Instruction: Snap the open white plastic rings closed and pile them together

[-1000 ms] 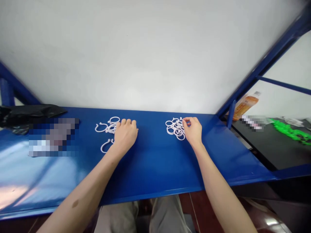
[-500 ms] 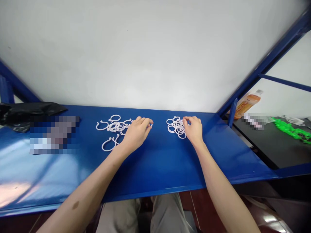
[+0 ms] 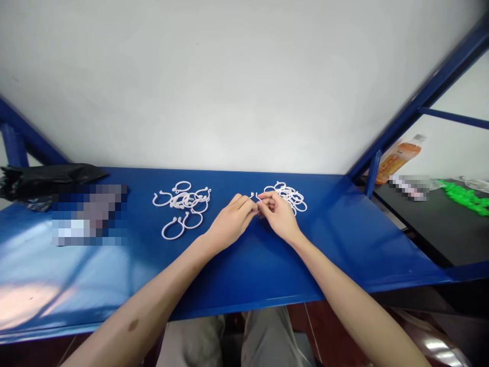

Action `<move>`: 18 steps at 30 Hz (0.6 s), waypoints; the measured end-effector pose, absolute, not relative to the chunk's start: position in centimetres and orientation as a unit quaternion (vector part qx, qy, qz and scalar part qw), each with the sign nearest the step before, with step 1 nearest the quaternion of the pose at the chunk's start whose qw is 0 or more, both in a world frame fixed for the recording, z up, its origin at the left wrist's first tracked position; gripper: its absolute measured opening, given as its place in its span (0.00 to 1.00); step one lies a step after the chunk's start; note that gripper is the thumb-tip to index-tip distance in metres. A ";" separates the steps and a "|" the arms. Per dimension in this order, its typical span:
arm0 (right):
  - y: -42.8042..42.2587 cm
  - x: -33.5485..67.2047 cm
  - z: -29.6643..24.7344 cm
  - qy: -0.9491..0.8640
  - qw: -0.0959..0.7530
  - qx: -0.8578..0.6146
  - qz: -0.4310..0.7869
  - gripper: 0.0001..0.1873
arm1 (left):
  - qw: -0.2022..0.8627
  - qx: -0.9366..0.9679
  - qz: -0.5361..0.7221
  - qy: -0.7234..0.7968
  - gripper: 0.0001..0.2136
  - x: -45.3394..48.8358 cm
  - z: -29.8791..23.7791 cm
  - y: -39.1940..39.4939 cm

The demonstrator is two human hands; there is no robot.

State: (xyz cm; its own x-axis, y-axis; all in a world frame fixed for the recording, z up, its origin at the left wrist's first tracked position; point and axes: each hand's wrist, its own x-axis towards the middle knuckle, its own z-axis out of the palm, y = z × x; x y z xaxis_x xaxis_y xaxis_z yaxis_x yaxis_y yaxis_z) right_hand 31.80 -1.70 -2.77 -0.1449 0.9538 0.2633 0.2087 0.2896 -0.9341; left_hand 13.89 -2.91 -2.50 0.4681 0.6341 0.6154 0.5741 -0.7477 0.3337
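Note:
My left hand point(image 3: 232, 220) and my right hand point(image 3: 279, 215) meet above the middle of the blue table, fingertips nearly touching. Between them is a white plastic ring point(image 3: 256, 195); its small knobbed ends poke up above the fingers, and the rest is hidden. Both hands are closed in a pinch on it. Left of my left hand lies a loose group of white rings point(image 3: 172, 229), several with a gap between knobbed ends. Partly behind my right hand is a tighter heap of white rings point(image 3: 301, 206), overlapping one another.
The blue table point(image 3: 244, 275) backs onto a pale wall point(image 3: 214, 92). A black plastic bag point(image 3: 49, 181) and a pixelated item point(image 3: 93, 214) lie at the left. Beyond the blue frame at right, a dark table point(image 3: 428, 229) holds an orange drink bottle point(image 3: 399, 158) and bright green pieces point(image 3: 464, 198).
My right hand has moved left from the right heap to meet my left hand, which moved slightly right with the white ring. The view has shifted slightly.

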 end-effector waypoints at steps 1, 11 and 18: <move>-1.6 31.8 -2.8 -0.639 0.485 -0.447 0.396 0.11 | 0.046 0.834 0.398 0.379 0.03 13.9 -2.5 -2.8; -2.0 31.6 -3.6 -0.671 0.483 -0.407 0.387 0.09 | 0.275 0.706 0.446 0.477 0.06 13.9 -2.7 -2.5; -2.3 31.8 -3.0 -0.736 0.476 -0.395 0.276 0.06 | 0.203 0.758 0.426 0.450 0.06 13.7 -2.4 -3.2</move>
State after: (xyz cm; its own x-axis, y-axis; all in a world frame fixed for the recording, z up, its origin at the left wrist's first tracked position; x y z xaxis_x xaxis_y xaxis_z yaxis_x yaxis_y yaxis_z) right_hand 31.81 -2.28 -3.05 -0.2356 0.8438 0.4822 0.3194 0.5358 -0.7816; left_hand 13.74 -3.17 -2.38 0.2320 0.8552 0.4636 0.5100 -0.5127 0.6907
